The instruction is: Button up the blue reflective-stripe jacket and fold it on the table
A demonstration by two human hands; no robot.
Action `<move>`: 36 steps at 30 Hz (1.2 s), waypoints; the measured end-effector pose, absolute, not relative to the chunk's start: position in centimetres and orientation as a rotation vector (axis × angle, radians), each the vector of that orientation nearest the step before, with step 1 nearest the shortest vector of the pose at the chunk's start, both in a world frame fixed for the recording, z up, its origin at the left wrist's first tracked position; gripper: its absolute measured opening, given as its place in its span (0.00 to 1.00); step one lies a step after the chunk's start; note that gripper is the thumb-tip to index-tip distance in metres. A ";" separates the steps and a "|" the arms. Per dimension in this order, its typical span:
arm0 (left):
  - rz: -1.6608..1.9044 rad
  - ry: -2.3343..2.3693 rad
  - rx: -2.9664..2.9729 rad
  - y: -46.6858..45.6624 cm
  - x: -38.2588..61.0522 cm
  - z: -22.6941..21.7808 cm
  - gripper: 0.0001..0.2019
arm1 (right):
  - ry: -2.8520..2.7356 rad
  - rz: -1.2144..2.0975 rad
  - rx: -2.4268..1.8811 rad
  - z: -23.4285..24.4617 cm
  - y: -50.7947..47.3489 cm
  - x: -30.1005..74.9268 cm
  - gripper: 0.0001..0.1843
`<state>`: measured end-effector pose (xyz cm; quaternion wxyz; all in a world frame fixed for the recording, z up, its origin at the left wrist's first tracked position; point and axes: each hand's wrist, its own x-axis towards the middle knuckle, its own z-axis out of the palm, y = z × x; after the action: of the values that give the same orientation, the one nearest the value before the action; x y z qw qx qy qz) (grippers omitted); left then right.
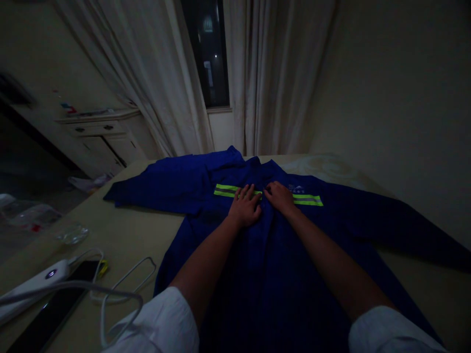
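Observation:
A blue work jacket (265, 264) with a yellow-green reflective stripe (308, 199) across the chest lies spread flat on a pale bed (121, 230), sleeves out to both sides. My left hand (245, 205) rests flat on the chest by the stripe, fingers stretched out and slightly apart. My right hand (279, 196) sits just beside it at the jacket's front opening, fingers curled and pressed onto the cloth; whether it pinches the fabric I cannot make out. Both hands almost touch.
A white power strip (35, 284) with white cables (110, 294) and a dark phone (55, 309) lie at the near left. A clear wrapper (72, 234) is further left. White drawers (103, 139), curtains (162, 83) and a dark window (209, 54) stand behind.

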<state>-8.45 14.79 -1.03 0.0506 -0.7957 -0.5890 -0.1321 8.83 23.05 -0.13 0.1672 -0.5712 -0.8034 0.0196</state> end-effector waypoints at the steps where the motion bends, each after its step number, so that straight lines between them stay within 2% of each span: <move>1: -0.401 -1.794 -2.425 14.8 -8.4 -1.0 0.29 | -2.289 0.048 -1.626 -0.1 23.0 8.8 0.13; 7: -0.413 -1.800 -2.429 14.6 -8.4 -0.8 0.28 | -2.284 0.076 -1.620 0.1 23.2 8.9 0.13; 13: -0.422 -1.803 -2.446 14.6 -8.4 -0.6 0.29 | -2.226 0.258 -1.601 -0.1 24.3 9.3 0.13; 20: -0.401 -1.812 -2.445 14.6 -8.3 -0.5 0.30 | -2.227 0.272 -1.847 0.8 25.6 8.1 0.15; 25: -0.428 -1.808 -2.435 14.8 -8.3 -1.0 0.31 | -2.404 0.044 -1.880 2.3 25.7 6.8 0.22; 32: -0.483 -1.799 -2.446 14.8 -8.3 -1.1 0.31 | -2.795 -0.337 -1.467 4.0 24.4 7.1 0.13; 36: -0.503 -1.801 -2.483 15.1 -8.3 -1.4 0.33 | -2.920 -0.341 -1.323 4.2 23.6 7.9 0.13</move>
<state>-8.28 15.10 -1.39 0.0166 -0.7988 -0.5792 -0.1617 7.95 23.63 4.20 -0.0408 -0.4100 -0.9050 -0.1056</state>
